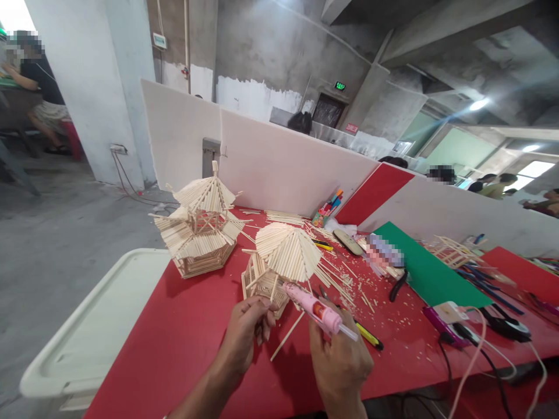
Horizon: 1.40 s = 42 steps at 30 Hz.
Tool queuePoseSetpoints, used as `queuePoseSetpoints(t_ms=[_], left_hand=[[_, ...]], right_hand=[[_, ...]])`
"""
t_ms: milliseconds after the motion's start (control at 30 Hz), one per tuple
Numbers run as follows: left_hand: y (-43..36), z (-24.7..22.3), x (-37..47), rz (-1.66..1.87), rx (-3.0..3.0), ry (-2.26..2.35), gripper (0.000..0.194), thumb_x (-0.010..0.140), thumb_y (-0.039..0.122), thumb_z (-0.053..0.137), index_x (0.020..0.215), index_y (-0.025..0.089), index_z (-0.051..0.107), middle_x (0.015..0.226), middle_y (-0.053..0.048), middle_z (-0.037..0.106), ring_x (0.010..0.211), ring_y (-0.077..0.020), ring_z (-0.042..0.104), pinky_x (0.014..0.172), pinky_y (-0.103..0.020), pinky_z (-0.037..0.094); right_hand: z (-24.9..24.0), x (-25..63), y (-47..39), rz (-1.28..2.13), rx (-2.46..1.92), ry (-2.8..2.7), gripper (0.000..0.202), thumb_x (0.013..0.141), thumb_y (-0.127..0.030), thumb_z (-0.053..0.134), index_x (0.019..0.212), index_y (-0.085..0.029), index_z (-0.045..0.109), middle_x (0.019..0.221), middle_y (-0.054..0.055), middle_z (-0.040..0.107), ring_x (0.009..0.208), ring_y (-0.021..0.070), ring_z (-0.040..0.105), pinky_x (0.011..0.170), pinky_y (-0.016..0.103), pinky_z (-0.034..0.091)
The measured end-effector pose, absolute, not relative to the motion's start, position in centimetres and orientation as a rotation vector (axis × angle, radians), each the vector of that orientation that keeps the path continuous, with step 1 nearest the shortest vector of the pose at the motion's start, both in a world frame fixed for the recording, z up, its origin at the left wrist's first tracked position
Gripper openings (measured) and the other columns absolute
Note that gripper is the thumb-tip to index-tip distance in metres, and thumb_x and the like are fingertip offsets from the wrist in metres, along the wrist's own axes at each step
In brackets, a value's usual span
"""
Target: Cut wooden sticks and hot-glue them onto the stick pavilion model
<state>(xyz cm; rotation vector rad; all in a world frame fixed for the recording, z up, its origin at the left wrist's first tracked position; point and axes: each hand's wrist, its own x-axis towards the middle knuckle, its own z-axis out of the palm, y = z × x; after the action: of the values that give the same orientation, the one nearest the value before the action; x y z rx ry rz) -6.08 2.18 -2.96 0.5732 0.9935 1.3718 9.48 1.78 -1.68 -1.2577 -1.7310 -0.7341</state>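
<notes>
My right hand [340, 355] is closed around a pink glue gun [312, 305], a clear glue stick poking out of its rear end. The gun's nozzle end points at a small pavilion model [264, 282] built of pale wooden sticks, below its round, cone-like roof [288, 250]. At the model's front left, my left hand [251, 326] has its fingers pinched around a short wooden stick [274, 288] that rises toward the roof; its lower end is hidden. Between my hands a loose stick [287, 336] lies slanted on the red tabletop [209, 349].
A larger two-roofed pavilion [201, 227] stands back left. Loose sticks and scraps, a yellow cutter [369, 336], a pen cup [321, 216] and a green board [428, 265] lie rightward. A purple power strip [445, 326] trails cables. White partitions [279, 157] edge the table; people are beyond.
</notes>
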Motion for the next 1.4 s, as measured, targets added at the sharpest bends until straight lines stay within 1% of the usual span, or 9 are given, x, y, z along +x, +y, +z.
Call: queuePoseSetpoints(t_ms=[167, 367, 533, 767, 900, 1033, 1200, 1400], left_hand=[[2.14, -3.03, -6.04, 1.374, 0.577, 0.983, 0.021, 0.067, 0.032, 0.061, 0.064, 0.013, 0.066, 0.047, 0.001, 0.056, 0.033, -0.0063, 0.042, 0.035, -0.018, 0.026], [2.15, -3.07, -6.09, 1.375, 0.59, 0.983, 0.02, 0.067, 0.032, 0.061, 0.063, 0.013, 0.066, 0.047, 0.001, 0.056, 0.034, -0.0065, 0.041, 0.035, -0.019, 0.025], [2.12, -3.04, -6.1, 1.378, 0.588, 0.993, 0.02, 0.067, 0.032, 0.062, 0.063, 0.013, 0.066, 0.047, 0.001, 0.056, 0.034, -0.0058, 0.04, 0.035, -0.018, 0.024], [2.08, -3.01, -6.09, 1.374, 0.582, 0.984, 0.021, 0.069, 0.033, 0.062, 0.063, 0.013, 0.066, 0.047, 0.001, 0.056, 0.034, -0.0053, 0.041, 0.034, -0.017, 0.024], [2.13, -3.08, -6.12, 1.38, 0.566, 0.979, 0.022, 0.068, 0.034, 0.063, 0.062, 0.013, 0.065, 0.046, 0.001, 0.055, 0.034, -0.0049, 0.041, 0.036, -0.017, 0.026], [2.16, -3.21, -6.18, 1.381, 0.563, 0.974, 0.024, 0.067, 0.036, 0.064, 0.061, 0.013, 0.065, 0.045, 0.002, 0.054, 0.034, -0.0047, 0.039, 0.036, -0.017, 0.026], [2.17, -3.31, -6.27, 1.376, 0.56, 0.96, 0.024, 0.068, 0.036, 0.064, 0.062, 0.013, 0.065, 0.046, 0.002, 0.054, 0.034, -0.0048, 0.04, 0.036, -0.017, 0.026], [2.14, -3.3, -6.28, 1.375, 0.56, 0.97, 0.023, 0.068, 0.035, 0.063, 0.063, 0.013, 0.065, 0.047, 0.002, 0.055, 0.035, -0.0048, 0.04, 0.036, -0.017, 0.025]], right_hand=[[-1.66, 9.48, 1.83, -0.743, -1.266, -1.74, 0.017, 0.086, -0.02, 0.054, 0.102, -0.017, 0.06, 0.076, 0.005, 0.063, 0.068, 0.0154, 0.058, 0.06, 0.024, 0.042], [-1.47, 9.32, 1.95, -0.775, -1.281, -1.72, 0.016, 0.087, -0.021, 0.052, 0.1, -0.017, 0.061, 0.072, 0.004, 0.063, 0.065, 0.0149, 0.06, 0.057, 0.023, 0.041], [-1.58, 9.36, 2.03, -0.784, -1.282, -1.721, 0.017, 0.086, -0.02, 0.054, 0.101, -0.017, 0.06, 0.073, 0.004, 0.064, 0.066, 0.0149, 0.061, 0.058, 0.023, 0.042], [-1.39, 9.28, 1.95, -0.749, -1.26, -1.718, 0.015, 0.087, -0.02, 0.052, 0.099, -0.017, 0.06, 0.072, 0.004, 0.063, 0.065, 0.0153, 0.059, 0.056, 0.023, 0.041], [-1.47, 9.3, 2.04, -0.748, -1.258, -1.719, 0.015, 0.086, -0.02, 0.054, 0.099, -0.016, 0.06, 0.077, 0.006, 0.065, 0.07, 0.0161, 0.061, 0.059, 0.024, 0.042], [-1.71, 9.26, 2.14, -0.742, -1.245, -1.718, 0.016, 0.085, -0.019, 0.056, 0.1, -0.015, 0.059, 0.077, 0.006, 0.064, 0.07, 0.016, 0.06, 0.063, 0.025, 0.044], [-1.78, 9.16, 2.13, -0.724, -1.224, -1.721, 0.017, 0.084, -0.017, 0.057, 0.101, -0.015, 0.059, 0.077, 0.006, 0.064, 0.07, 0.0164, 0.06, 0.063, 0.025, 0.044], [-1.72, 9.16, 2.09, -0.758, -1.253, -1.719, 0.018, 0.084, -0.019, 0.057, 0.101, -0.015, 0.06, 0.078, 0.006, 0.065, 0.071, 0.0176, 0.06, 0.062, 0.025, 0.043]])
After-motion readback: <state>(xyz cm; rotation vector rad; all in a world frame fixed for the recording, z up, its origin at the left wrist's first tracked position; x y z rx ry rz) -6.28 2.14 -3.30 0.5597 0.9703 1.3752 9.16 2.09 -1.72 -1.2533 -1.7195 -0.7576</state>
